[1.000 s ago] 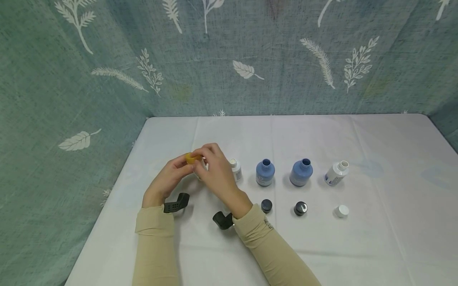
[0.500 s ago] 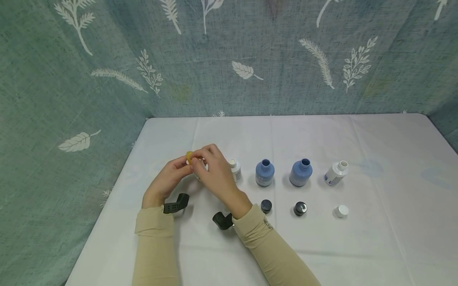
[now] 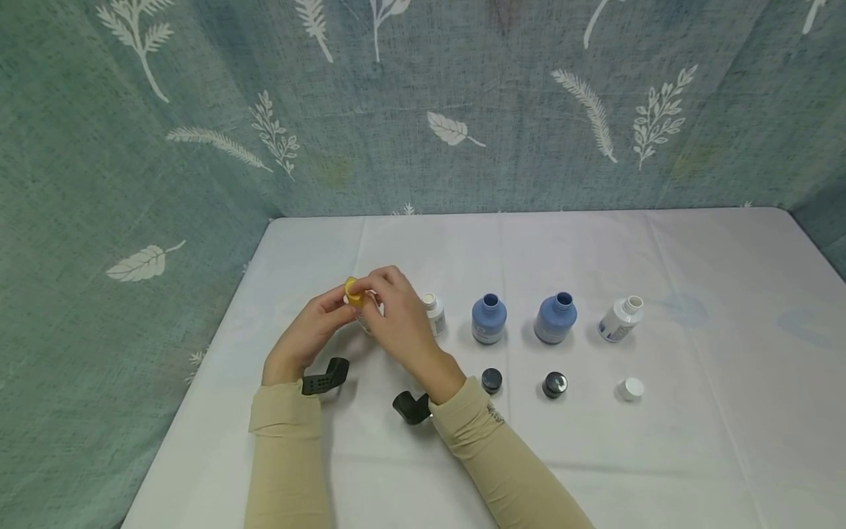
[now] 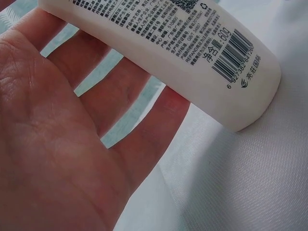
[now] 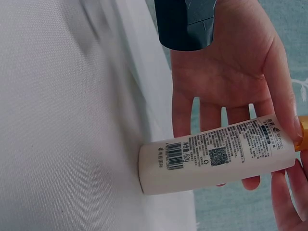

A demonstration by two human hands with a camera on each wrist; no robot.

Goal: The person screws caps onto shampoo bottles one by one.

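A white plastic bottle point(image 5: 231, 159) with a yellow cap point(image 3: 353, 292) and printed label is between my two hands, its base at the white cloth. My left hand point(image 3: 305, 334) grips it: in the left wrist view, the left fingers point(image 4: 166, 113) lie against its far side. The left thumb rests by the neck in the right wrist view. My right hand point(image 3: 405, 319) pinches the cap from the right; in its wrist view only some right fingers point(image 5: 284, 197) show at the lower right. In the head view, the hands hide most of the bottle.
Right of my hands stand uncapped bottles: a white bottle point(image 3: 434, 316), a blue bottle point(image 3: 489, 323), another blue bottle point(image 3: 556, 322) and a white bottle point(image 3: 620, 323). Nearer me lie a black cap point(image 3: 492, 380), a second black cap point(image 3: 554, 385) and a white cap point(image 3: 631, 390).
The yellow cap has turned and tilted between the fingertips, showing a different side. Both arms hold nearly the same place, and the other bottles and caps have not moved.
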